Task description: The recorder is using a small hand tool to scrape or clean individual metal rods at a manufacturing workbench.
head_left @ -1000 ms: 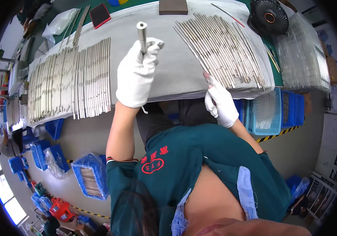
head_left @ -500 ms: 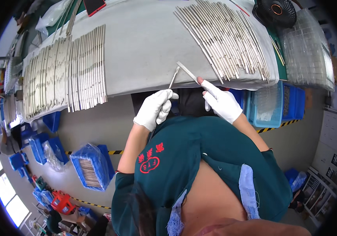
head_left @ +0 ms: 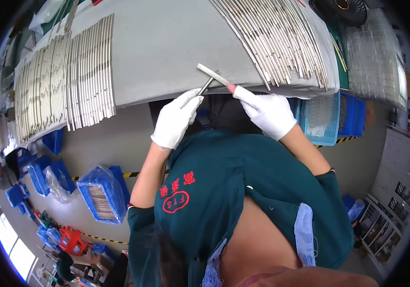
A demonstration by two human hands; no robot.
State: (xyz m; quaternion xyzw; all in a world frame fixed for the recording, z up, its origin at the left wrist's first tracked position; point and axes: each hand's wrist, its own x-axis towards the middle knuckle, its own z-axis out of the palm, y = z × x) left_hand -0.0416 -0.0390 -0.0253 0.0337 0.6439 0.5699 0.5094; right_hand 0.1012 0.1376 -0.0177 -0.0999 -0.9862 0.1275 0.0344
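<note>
My left hand (head_left: 174,122), in a white glove, is closed on a thin metal rod (head_left: 207,85) that points up and to the right. My right hand (head_left: 269,112), also gloved but with a bare fingertip showing, pinches a flat whitish strip (head_left: 207,70). The strip crosses the rod near the rod's far end; whether they touch I cannot tell. Both hands are in front of the table's near edge. To the left lies a row of slim metal rods (head_left: 90,71), and another spread of metal rods (head_left: 276,40) is on the right.
A grey cloth covers the table (head_left: 166,52). A black fan (head_left: 341,9) and stacked clear plastic trays (head_left: 374,62) stand at the right. Below the table's right end are a light-blue basket (head_left: 329,137) and a blue bin (head_left: 356,115). A bagged blue crate (head_left: 102,196) is on the floor at left.
The strip has moved left and now lies across the rod, where before their tips met at an angle. Both hands appear slightly higher; the whole view has shifted a little.
</note>
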